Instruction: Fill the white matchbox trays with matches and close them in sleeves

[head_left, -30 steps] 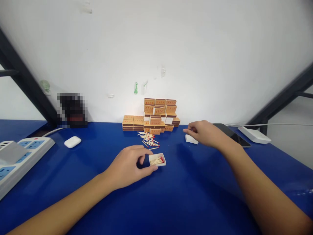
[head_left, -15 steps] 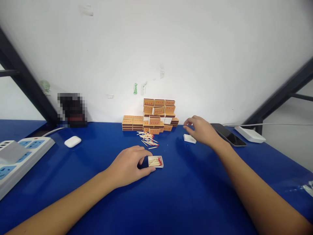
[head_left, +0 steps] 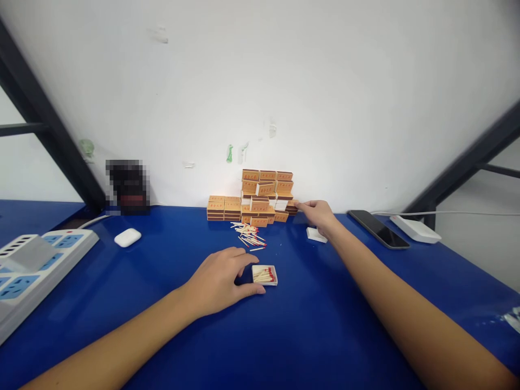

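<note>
A small white matchbox tray [head_left: 265, 281] with red-tipped matches [head_left: 266, 274] in it rests on the blue table in front of me. Around its left end is my left hand [head_left: 223, 280], thumb and forefinger spread apart, with slight gaps to the tray. My right hand [head_left: 319, 212] reaches to the right end of the matchbox stack [head_left: 267, 187], its fingertips closed on a matchbox [head_left: 291, 206] low at that end. Below this wrist lies a white empty-looking tray [head_left: 316, 234], partly covered by the hand. Loose matches [head_left: 249, 235] lie scattered before the stack.
On the left are a power strip [head_left: 73, 238] and a white earphone case [head_left: 127, 237]. A phone [head_left: 377, 228] and a white flat box [head_left: 415, 229] lie to the right. The wall [head_left: 195, 97] rises directly behind the stack.
My right hand has moved left, from above the white tray to the matchbox at the stack's right end. The left thumb and forefinger have parted from the match-filled tray.
</note>
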Demonstrator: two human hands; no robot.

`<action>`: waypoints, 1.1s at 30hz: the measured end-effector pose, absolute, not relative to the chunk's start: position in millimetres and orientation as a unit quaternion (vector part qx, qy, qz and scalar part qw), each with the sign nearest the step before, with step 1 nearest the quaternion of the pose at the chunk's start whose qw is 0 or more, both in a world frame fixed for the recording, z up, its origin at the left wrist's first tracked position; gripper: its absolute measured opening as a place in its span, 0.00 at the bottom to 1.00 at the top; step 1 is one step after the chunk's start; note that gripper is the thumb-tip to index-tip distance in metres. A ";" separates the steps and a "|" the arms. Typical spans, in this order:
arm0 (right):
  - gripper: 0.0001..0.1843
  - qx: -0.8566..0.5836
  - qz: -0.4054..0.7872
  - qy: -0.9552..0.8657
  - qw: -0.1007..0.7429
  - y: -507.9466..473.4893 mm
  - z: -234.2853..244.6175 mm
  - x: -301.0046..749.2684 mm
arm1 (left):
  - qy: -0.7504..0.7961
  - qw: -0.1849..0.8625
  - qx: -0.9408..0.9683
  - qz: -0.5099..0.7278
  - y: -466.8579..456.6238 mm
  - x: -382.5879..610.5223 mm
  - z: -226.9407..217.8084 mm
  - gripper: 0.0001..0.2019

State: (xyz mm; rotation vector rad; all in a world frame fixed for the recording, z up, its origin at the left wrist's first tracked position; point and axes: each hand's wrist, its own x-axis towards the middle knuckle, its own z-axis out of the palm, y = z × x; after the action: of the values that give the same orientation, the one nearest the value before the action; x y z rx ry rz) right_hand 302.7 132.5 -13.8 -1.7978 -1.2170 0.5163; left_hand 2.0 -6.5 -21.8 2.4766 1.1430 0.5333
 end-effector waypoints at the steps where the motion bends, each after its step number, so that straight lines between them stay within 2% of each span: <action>1: 0.18 -0.720 0.214 -0.482 0.452 128.3 -8.7 305.8 | 0.403 0.174 0.877 0.198 -6.1 1.2 -21.6 0.30; 3: 0.18 -0.709 0.220 -0.468 0.480 114.8 4.9 312.3 | 0.402 0.155 0.873 0.231 -4.8 -1.2 -19.7 0.31; 7: 0.19 -0.654 0.266 -0.495 0.506 66.3 27.0 304.5 | 0.413 0.119 0.844 0.321 0.1 -7.2 -12.5 0.27; 12: 0.21 -0.494 0.454 -0.628 0.394 9.4 17.1 250.0 | 0.388 0.124 0.848 0.340 7.1 -10.3 -11.1 0.32; 15: 0.22 -0.438 0.487 -0.671 0.349 -0.7 7.1 230.9 | 0.390 0.124 0.844 0.348 9.0 -9.7 -10.6 0.24; 17: 0.22 -0.423 0.486 -0.689 0.332 -0.9 3.4 229.9 | 0.390 0.132 0.839 0.356 9.0 -9.0 -8.4 0.20; 21: 0.21 -0.406 0.489 -0.709 0.305 2.0 -1.4 239.5 | 0.368 0.153 0.852 0.340 8.7 -8.8 -4.1 0.18; 24: 0.18 -0.421 0.434 -0.744 0.283 3.0 -5.0 246.8 | 0.390 0.140 0.844 0.341 12.9 -11.9 -4.1 0.16; 28: 0.30 -0.426 0.342 -0.817 0.182 1.1 -4.4 254.9 | 0.440 0.126 0.813 0.361 22.1 -19.6 -5.5 0.20; 30: 0.25 -0.416 0.323 -0.837 0.150 0.8 -1.4 258.3 | 0.446 0.135 0.812 0.351 25.3 -22.5 -6.1 0.21; 33: 0.13 -0.417 0.317 -0.837 0.157 5.1 2.7 264.2 | 0.449 0.173 0.814 0.324 27.2 -24.3 -7.1 0.20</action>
State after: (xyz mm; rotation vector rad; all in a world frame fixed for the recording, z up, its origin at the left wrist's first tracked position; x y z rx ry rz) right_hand 264.2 5.1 2.7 -1.1928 -2.3966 0.9067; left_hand -24.3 27.2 -7.1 2.3101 1.2745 0.9181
